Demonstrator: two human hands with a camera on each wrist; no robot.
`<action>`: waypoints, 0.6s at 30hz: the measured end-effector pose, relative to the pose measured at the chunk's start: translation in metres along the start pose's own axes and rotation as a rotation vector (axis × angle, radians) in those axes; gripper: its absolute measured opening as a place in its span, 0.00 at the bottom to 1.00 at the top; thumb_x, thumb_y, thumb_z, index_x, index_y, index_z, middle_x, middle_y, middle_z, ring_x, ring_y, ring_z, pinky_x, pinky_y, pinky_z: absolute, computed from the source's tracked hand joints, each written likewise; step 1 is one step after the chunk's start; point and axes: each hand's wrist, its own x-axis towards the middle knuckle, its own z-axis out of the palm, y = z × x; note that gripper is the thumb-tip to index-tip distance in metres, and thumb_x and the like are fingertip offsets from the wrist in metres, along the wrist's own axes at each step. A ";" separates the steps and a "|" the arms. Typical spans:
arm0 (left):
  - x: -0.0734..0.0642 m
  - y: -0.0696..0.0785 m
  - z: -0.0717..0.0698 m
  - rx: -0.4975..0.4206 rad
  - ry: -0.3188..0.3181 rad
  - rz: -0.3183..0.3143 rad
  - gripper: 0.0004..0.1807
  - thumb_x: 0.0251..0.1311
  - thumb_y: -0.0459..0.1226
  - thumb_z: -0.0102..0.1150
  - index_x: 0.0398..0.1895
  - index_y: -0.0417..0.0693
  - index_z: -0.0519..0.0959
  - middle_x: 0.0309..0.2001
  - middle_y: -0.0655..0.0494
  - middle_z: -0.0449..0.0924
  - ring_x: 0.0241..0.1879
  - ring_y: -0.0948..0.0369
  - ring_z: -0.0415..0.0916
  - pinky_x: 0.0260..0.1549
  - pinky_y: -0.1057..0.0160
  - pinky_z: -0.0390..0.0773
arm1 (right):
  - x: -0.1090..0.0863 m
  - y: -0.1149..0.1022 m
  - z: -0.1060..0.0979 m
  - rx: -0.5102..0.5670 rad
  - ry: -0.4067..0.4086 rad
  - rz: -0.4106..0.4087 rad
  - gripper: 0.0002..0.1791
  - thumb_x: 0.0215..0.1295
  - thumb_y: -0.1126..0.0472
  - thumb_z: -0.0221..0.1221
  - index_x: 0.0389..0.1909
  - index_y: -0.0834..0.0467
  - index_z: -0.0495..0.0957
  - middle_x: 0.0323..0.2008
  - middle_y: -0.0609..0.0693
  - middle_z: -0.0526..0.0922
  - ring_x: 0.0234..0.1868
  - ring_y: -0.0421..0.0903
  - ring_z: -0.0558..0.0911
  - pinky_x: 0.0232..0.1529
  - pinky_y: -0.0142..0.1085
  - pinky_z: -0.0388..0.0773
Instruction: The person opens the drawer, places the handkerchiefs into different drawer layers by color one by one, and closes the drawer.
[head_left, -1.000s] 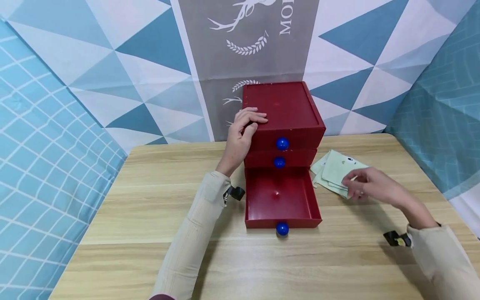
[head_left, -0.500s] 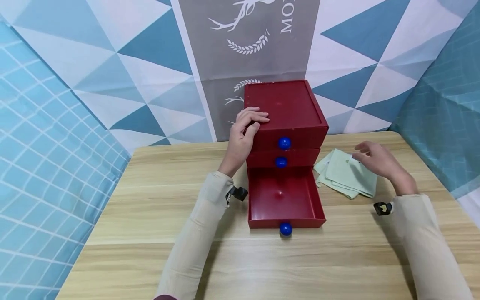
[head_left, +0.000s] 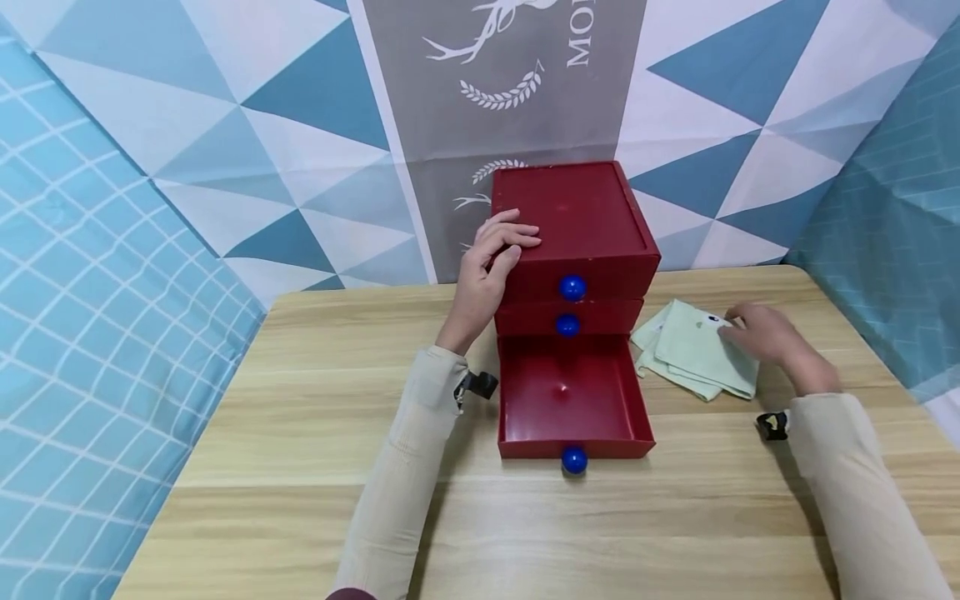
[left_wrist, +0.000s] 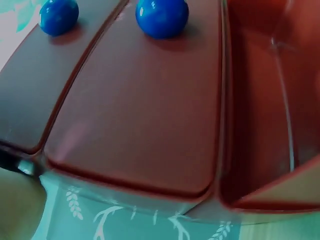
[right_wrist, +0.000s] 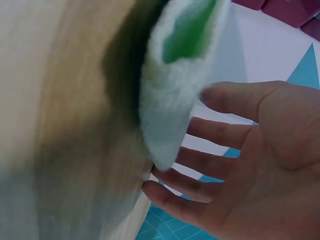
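Note:
A red three-drawer cabinet (head_left: pixel 570 208) with blue round knobs stands at the back of the table, its bottom drawer (head_left: pixel 566 400) pulled out and bare inside. My left hand (head_left: pixel 483 271) rests on the cabinet's upper left edge, fingers lying over the top. To the right lies a folded pale green towel (head_left: pixel 701 350) with a small printed face. At the towel's right side is my right hand (head_left: pixel 767 335). In the right wrist view, the fingers (right_wrist: pixel 210 165) are spread and nearly straight, with the thumb tip and fingertips right at the edge of the towel (right_wrist: pixel 170 105).
The wooden table (head_left: pixel 337 400) extends to the left and front of the cabinet. A patterned cloth backdrop (head_left: pixel 300 150) hangs close behind it, and blue cloth (head_left: pixel 892 233) borders the right side.
My right hand has moved from the towel's front right edge, up and back over it, then down to its right side. The left hand stays on the cabinet; the towel lies where it was.

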 end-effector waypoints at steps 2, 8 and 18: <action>-0.001 0.000 -0.003 0.000 -0.011 0.004 0.14 0.70 0.24 0.43 0.46 0.27 0.80 0.54 0.33 0.78 0.69 0.42 0.59 0.72 0.60 0.54 | 0.001 -0.001 0.002 -0.004 0.001 0.005 0.23 0.72 0.62 0.50 0.53 0.82 0.69 0.50 0.80 0.73 0.49 0.72 0.73 0.49 0.65 0.70; -0.001 0.002 -0.005 0.007 -0.032 -0.020 0.14 0.70 0.26 0.45 0.47 0.28 0.81 0.56 0.34 0.77 0.70 0.45 0.58 0.72 0.61 0.54 | 0.001 -0.001 0.002 -0.004 0.016 0.041 0.19 0.71 0.62 0.53 0.47 0.79 0.73 0.42 0.75 0.76 0.39 0.64 0.75 0.39 0.53 0.73; -0.001 0.001 -0.004 0.027 -0.023 -0.011 0.14 0.69 0.25 0.44 0.46 0.28 0.81 0.55 0.36 0.78 0.68 0.46 0.61 0.71 0.61 0.55 | -0.005 -0.004 -0.003 0.074 0.063 0.038 0.14 0.70 0.60 0.56 0.36 0.70 0.71 0.28 0.61 0.73 0.31 0.55 0.71 0.28 0.39 0.65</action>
